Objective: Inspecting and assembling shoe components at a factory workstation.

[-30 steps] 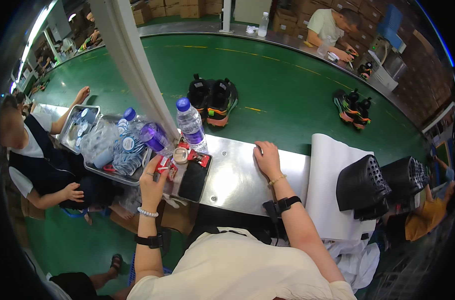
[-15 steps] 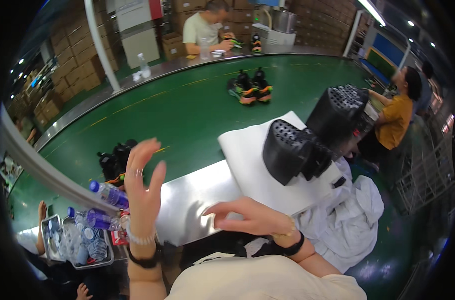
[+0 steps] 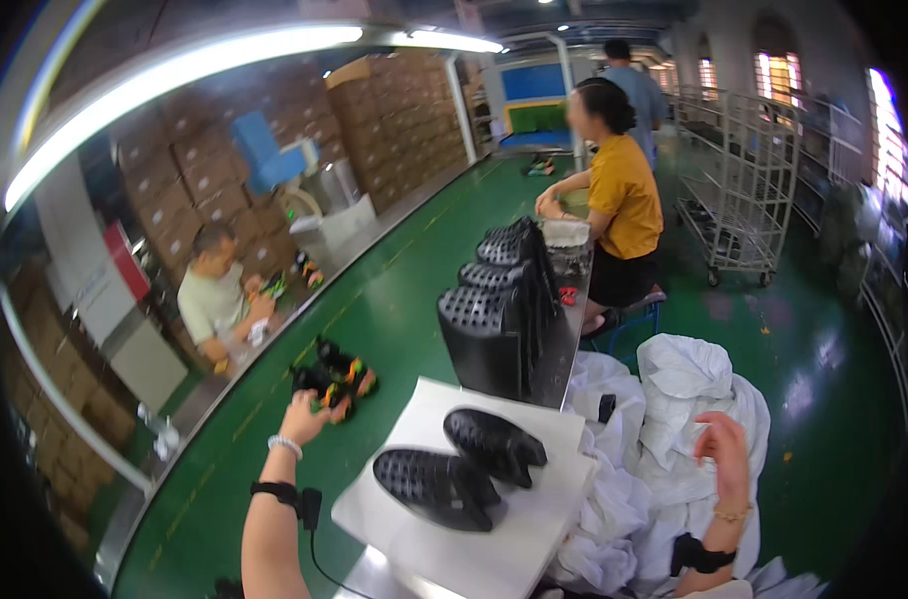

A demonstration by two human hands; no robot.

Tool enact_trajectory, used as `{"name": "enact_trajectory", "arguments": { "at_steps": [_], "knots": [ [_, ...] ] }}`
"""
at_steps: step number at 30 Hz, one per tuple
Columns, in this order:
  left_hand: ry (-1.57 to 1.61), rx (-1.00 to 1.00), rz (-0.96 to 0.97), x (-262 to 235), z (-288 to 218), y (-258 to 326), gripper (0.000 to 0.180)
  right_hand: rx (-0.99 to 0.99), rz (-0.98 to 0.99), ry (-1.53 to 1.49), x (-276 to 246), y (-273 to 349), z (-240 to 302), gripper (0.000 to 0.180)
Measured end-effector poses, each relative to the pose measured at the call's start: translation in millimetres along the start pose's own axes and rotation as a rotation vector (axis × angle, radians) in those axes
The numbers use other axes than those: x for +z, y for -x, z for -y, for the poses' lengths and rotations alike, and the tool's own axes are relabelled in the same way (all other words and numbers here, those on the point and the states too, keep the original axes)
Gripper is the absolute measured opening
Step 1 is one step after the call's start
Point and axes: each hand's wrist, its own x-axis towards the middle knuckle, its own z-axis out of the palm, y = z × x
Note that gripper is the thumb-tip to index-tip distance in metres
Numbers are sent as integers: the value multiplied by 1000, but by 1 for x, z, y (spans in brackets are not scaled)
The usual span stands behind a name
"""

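Note:
My left hand point(image 3: 304, 417) reaches out over the green belt. Its fingers are bent at the near side of a pair of black shoes point(image 3: 336, 379) with orange and green trim, seemingly gripping one of them. Raised at the right, my right hand point(image 3: 723, 449) has loosely curled fingers, the thumb side apart, and holds nothing. Below it lies a heap of white cloth point(image 3: 673, 399). Between my arms, two black shoe-shaped pieces with dimpled tops point(image 3: 436, 487) lie on a white sheet stack point(image 3: 399, 539). Several taller black perforated pieces point(image 3: 489, 309) stand in a row beyond.
The green conveyor belt point(image 3: 394, 270) runs away to the far right. Across it, a person in a light shirt point(image 3: 209, 309) handles a shoe. Farther along sits a person in yellow point(image 3: 623, 200). A wheeled wire rack point(image 3: 738, 200) stands right; stacked cartons point(image 3: 184, 170) line the left.
My view has swung to the right. My left hand has gone from hovering near the bottles to the shoes on the belt; my right hand has moved off to the right, over the white cloth.

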Motion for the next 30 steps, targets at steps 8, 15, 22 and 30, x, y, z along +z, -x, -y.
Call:
{"name": "enact_trajectory", "arguments": {
  "at_steps": [8, 15, 22, 30],
  "knots": [
    [-140, 3, 72, 66, 23, -103, 72, 92, -385, 211, -17, 0, -17, 26],
    [-765, -35, 70, 91, -4, -133, 54, 244, -88, 283, 12, -14, -40, 24],
    [-150, -208, 5, 67, 10, -83, 51, 280, 22, 346, -6, -14, -42, 28],
    [-178, -230, 249, -15, 35, 85, 51, 198, 193, 169, 3, -39, -71, 30]
  ]
}}
